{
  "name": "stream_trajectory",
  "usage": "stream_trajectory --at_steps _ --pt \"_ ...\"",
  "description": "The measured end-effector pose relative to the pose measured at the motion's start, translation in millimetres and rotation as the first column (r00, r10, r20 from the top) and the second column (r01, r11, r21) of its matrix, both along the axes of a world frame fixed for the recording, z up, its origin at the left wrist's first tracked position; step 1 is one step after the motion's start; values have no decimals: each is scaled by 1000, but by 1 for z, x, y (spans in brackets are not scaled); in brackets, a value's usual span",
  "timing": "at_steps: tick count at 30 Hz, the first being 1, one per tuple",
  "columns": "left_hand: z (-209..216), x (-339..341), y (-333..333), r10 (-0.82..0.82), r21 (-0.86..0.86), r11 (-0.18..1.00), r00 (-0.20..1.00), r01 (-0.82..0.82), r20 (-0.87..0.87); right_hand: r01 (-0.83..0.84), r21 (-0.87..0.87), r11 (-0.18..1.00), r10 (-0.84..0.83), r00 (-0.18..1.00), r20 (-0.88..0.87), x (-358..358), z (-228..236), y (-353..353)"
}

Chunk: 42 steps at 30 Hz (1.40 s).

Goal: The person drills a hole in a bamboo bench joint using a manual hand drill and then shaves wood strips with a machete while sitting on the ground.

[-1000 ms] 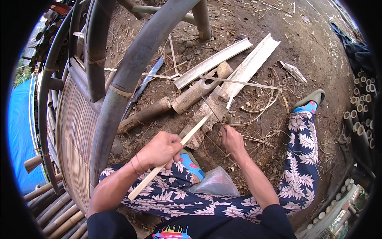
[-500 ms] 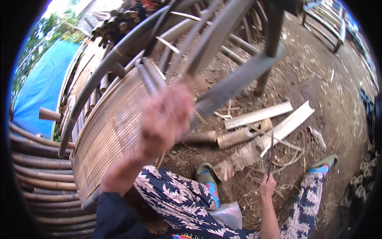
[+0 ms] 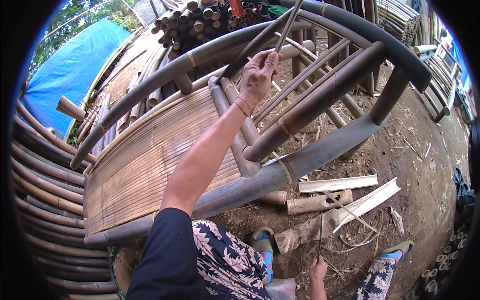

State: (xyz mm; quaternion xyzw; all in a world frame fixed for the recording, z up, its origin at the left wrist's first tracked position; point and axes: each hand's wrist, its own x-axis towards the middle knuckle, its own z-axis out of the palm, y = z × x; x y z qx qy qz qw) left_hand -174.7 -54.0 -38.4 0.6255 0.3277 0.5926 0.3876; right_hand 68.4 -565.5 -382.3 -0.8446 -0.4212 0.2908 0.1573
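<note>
A bamboo chair or bench point(image 3: 150, 165) with a woven slat seat and dark pole frame lies across the view in front of me. My left hand point(image 3: 257, 77), arm stretched out, pinches the lower end of a narrow bamboo strip point(image 3: 289, 26) above the frame. Several thin slats point(image 3: 305, 82) run slantwise between the frame's poles, just right of that hand. Low in the view, my right hand point(image 3: 317, 270) is closed round a thin, dark, straight blade that looks like a knife point(image 3: 320, 237), pointing away from me. Its handle is hidden in the fingers.
Split bamboo pieces point(image 3: 367, 202) and a wood block point(image 3: 305, 232) lie on the dirt ground between my feet, among shavings. Bamboo poles point(image 3: 55, 230) are stacked at left. Behind are cut pole ends point(image 3: 192, 25) and a blue tarp point(image 3: 75, 70). Another bamboo frame point(image 3: 442, 92) stands far right.
My left hand has moved farther away and to the right, and is no longer blurred. My right hand with the knife sits lower in view. The whole view has shifted, showing more of the bamboo frame.
</note>
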Motion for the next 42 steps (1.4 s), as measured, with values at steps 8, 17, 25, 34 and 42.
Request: stream_trajectory --at_steps 8,17,25,34,42 --pt "-17 1 35 200 168 974 934 -155 -298 -51 96 994 48 998 29 -2 0 0" --pt "-10 -16 33 267 206 954 299 -219 -916 336 212 918 -218 872 -439 37 92 22" --pt "29 39 107 256 264 964 396 -35 -882 357 224 907 -195 827 -527 31 120 53" --pt "40 48 113 33 -29 991 459 -127 -888 233 357 905 -107 935 -337 5 88 14" --pt "60 59 98 -25 -144 964 468 -222 -883 230 351 908 -155 961 -228 16 66 -4"
